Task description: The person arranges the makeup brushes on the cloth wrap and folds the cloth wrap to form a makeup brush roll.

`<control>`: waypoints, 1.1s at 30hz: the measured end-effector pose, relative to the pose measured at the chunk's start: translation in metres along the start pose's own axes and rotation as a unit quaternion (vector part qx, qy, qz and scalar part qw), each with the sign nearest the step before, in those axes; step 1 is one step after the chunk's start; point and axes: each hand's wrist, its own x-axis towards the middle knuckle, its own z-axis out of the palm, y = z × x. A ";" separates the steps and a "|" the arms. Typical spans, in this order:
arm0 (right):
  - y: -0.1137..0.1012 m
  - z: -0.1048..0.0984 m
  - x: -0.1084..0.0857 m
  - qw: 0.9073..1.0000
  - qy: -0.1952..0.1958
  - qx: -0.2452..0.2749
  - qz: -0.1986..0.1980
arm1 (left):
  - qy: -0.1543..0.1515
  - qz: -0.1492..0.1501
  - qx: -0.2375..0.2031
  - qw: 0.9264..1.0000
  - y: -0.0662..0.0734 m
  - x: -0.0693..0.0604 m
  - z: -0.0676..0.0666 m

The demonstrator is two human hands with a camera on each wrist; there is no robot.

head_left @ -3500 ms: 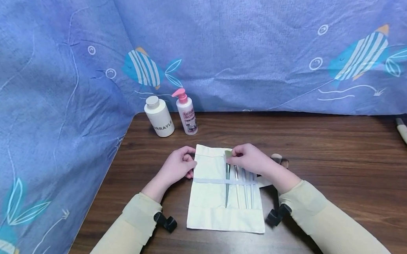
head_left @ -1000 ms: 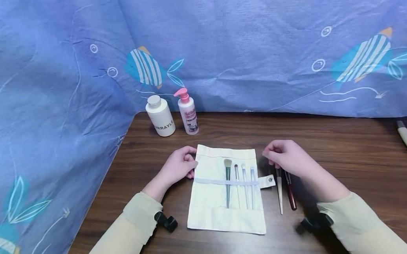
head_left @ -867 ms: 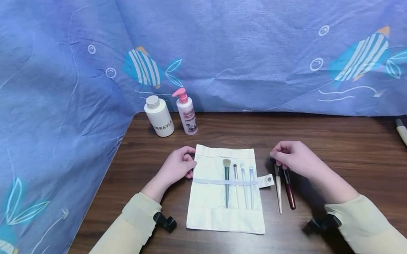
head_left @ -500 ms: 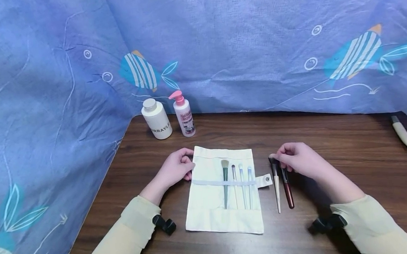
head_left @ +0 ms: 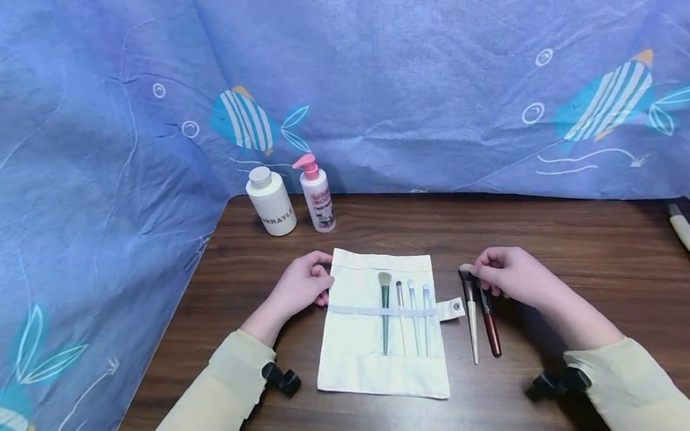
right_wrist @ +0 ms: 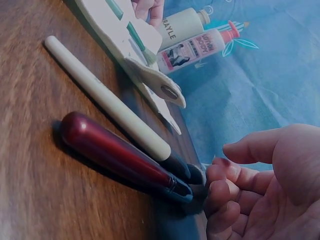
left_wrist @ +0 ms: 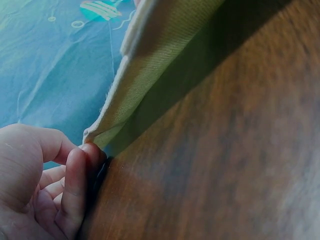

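A cream cloth brush roll (head_left: 354,348) lies open on the table. Its elastic band crosses several makeup brushes, among them a green-handled brush (head_left: 385,316). My left hand (head_left: 302,286) pinches the roll's left edge near the top; the left wrist view shows thumb and fingertips (left_wrist: 75,160) meeting at the cloth. Right of the roll, a pale-handled makeup brush (head_left: 473,333) and a dark red makeup brush (head_left: 493,335) lie side by side. My right hand (head_left: 508,274) is at their bristle ends, fingers loosely curled, nothing visibly held. It partly hides the red brush's head.
A white bottle (head_left: 273,207) and a pink-topped pump bottle (head_left: 318,200) stand at the back left. A snap tab (head_left: 450,309) sticks out from the roll's right side. At the far right edge lies a pale pointed object (head_left: 687,235). Blue cloth hangs behind.
My right hand has left the green brush's bristles on the roll and moved right to the loose brushes, uncovering them. The left hand keeps its place at the roll's edge.
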 end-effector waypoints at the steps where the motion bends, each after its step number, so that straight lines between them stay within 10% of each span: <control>1: 0.001 0.000 -0.001 1.000 0.000 0.001 0.001 | -0.001 0.000 0.001 1.000 0.000 0.000 0.000; 33: 0.017 -0.011 -0.018 0.998 -0.045 -0.042 0.012 | 0.002 -0.003 0.004 1.000 0.001 -0.001 0.001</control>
